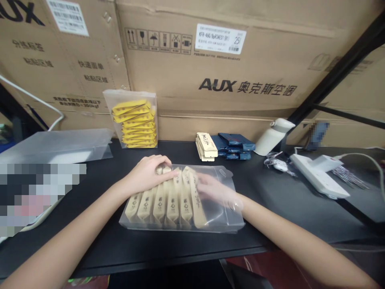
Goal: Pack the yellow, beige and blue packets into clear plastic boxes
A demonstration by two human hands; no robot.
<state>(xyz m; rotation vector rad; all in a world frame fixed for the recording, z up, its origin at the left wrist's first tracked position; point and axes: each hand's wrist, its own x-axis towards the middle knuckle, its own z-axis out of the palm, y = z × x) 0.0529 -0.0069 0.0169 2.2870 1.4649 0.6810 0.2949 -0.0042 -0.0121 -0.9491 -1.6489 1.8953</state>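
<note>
A clear plastic box (218, 214) lies on its side on the black table, its end facing right and a flap at that end. Several cream packets (159, 204) with dark lettering stand in a row inside it. My left hand (153, 172) is closed over the box's far edge, thumb on top. My right hand (213, 188) reaches into the box from the right end. Its fingers are at the upper part of the rightmost cream packet (197, 204), which leans a little; the plastic blurs the fingertips.
Behind stand a clear box of yellow packets (138, 124), cream packets (207, 146) and dark blue packets (236, 144). A white bottle (273, 138), earphone case (279, 164) and power strip (321, 176) are at right. Clear plastic sleeves (60, 144) lie left; large cartons (240, 96) form the back.
</note>
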